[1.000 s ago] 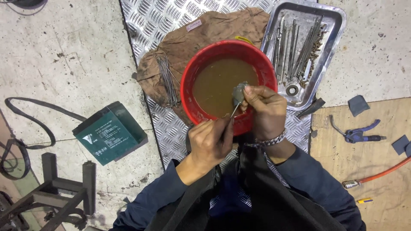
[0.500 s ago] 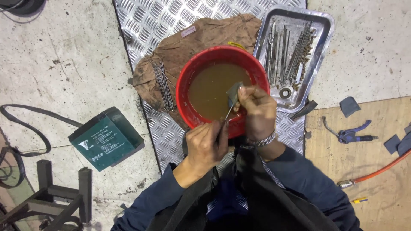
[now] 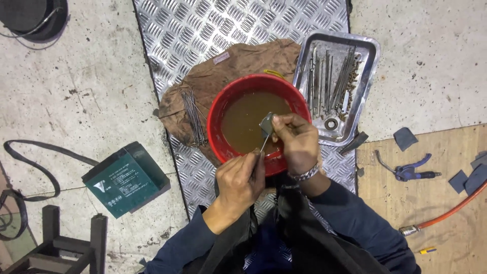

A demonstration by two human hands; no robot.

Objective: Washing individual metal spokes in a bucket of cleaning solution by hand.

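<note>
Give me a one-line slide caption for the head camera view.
Over a red basin of brown liquid, the right hand holds a small grey pad against a thin metal rod gripped by the left hand.

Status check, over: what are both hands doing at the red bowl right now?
Left hand pinches a thin metal rod. Right hand grips a small grey metal piece over the red bowl of brown liquid. Nothing blocking either hand.
</note>
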